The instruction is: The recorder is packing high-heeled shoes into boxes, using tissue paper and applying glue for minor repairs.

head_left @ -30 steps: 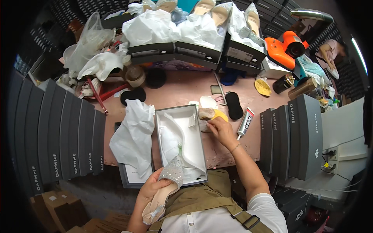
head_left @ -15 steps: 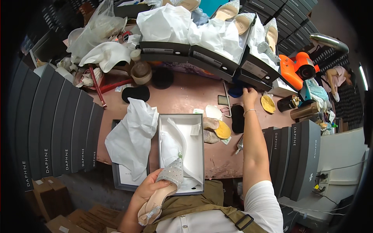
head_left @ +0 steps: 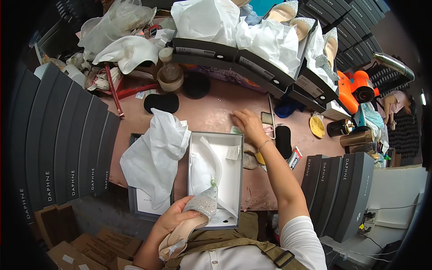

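My left hand (head_left: 174, 218) grips a pointed silver glitter slip-on shoe (head_left: 203, 206) near the lower edge, fingers wrapped about its side. The shoe's beige insole faces up and its toe points away over the near end of an open shoebox (head_left: 239, 180). White paper (head_left: 201, 168) and a small tag lie inside that box. My right hand (head_left: 250, 127) is over the table past the box's far right corner, back up. Its fingers are loosely bent and apart, with nothing visible in them. Left of the box, crumpled white tissue (head_left: 155, 155) covers the grey lid (head_left: 138, 202).
Stacked grey shoeboxes (head_left: 67, 144) rise at the left, more (head_left: 335, 193) at the right. Filled shoeboxes (head_left: 256, 72) line the back. Black pads (head_left: 161, 103), a blue cloth (head_left: 288, 108), a yellow sponge (head_left: 317, 127) and a tube (head_left: 294, 157) lie around. Another person (head_left: 393, 105) is far right.
My right hand has come away from beside the blue cloth at the back and moved left and nearer. My left hand still holds the shoe in about the same place. The view has shifted slightly.
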Motion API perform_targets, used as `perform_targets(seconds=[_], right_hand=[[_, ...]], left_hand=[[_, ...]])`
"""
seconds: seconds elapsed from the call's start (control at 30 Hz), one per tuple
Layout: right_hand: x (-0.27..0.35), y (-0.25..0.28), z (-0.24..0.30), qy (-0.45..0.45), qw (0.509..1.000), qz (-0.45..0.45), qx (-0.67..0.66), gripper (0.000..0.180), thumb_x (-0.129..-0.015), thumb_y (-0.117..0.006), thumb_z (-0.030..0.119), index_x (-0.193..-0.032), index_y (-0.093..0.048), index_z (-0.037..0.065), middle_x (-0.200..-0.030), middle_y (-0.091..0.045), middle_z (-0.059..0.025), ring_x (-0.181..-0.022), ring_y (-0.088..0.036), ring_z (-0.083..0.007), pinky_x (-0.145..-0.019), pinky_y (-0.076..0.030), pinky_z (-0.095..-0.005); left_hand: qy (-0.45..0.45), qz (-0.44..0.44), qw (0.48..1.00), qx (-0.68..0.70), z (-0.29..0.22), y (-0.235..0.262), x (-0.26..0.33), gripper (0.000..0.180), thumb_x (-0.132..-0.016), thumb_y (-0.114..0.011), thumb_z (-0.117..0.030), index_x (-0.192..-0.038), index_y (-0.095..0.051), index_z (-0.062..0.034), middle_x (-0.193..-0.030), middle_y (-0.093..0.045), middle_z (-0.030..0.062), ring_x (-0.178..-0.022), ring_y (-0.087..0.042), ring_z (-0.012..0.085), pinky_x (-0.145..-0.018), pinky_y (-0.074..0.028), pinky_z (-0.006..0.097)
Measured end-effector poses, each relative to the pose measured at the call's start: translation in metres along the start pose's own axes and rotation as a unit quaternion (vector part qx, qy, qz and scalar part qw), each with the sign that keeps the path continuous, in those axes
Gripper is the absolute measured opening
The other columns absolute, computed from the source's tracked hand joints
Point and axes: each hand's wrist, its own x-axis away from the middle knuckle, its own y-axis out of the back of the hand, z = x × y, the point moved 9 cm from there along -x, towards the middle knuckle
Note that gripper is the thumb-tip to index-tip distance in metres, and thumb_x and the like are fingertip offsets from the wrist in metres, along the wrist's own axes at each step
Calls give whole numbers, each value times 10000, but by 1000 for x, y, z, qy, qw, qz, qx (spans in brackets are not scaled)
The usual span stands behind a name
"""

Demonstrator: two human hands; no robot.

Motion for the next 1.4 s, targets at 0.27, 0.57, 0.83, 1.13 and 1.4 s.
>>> perform_targets(seconds=[0.27,0.57,0.83,1.13,1.4], right_hand=[[-5,-25,17,3,990,49,130,293,-827,-527,111,-1104,-621,93,-1011,-611,-76,-933,-564,-264,-837,-429,-395],[29,45,-3,-289,754,-60,-587,294,-887,-492,15,-1174,-558,13,-1082,-606,-93,-938,-610,-175,-804,-505,-320],[98,84,98,-264,544,-68,-793,295,-902,-514,55,-1189,-530,-11,-1098,-599,-101,-992,-615,-208,-867,-516,-357],[128,95,138,-282,648,-87,-703,330,-925,-499,77,-1233,-505,-41,-1136,-590,-129,-1036,-597,-232,-902,-491,-362],[118,106,198,-216,777,-121,-579,340,-935,-483,19,-1271,-489,-38,-1212,-542,-108,-1115,-546,-188,-956,-446,-329]], left_hand=[[-5,17,1000,2,2,0,0,447,-871,-617,-27,-1287,-460,19,-1140,-605,77,-1010,-590,111,-884,-469,245],[-44,26,998,-27,-5,-1,7,395,-865,-598,-41,-1239,-486,23,-1116,-613,93,-985,-613,140,-838,-504,263],[-48,27,974,218,9,-6,-4,428,-867,-577,-102,-1227,-442,84,-1176,-545,277,-1054,-601,328,-920,-531,380],[-103,-21,992,64,22,-30,12,394,-864,-591,-83,-1229,-478,11,-989,-627,162,-769,-639,170,-622,-542,256],[-218,-67,974,11,-2,-61,17,343,-866,-585,-43,-1199,-505,-10,-1004,-638,115,-762,-639,158,-604,-529,251]])
